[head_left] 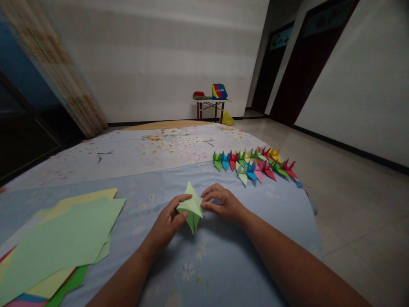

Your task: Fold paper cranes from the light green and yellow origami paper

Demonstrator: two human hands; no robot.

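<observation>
A light green paper point(192, 207), folded into a pointed kite-like shape, lies on the blue flowered cloth point(223, 256) in front of me. My left hand point(168, 221) pinches its left flap between thumb and forefinger. My right hand point(222, 202) presses its fingertips on the right edge of the same paper, fingers curled. Both forearms reach in from the bottom of the view.
A stack of coloured paper sheets point(60, 243), green on top, lies at the left. A row of several finished paper cranes point(254, 164) sits to the right beyond my hands. A small table point(211, 106) with objects stands by the far wall. Tiled floor lies right.
</observation>
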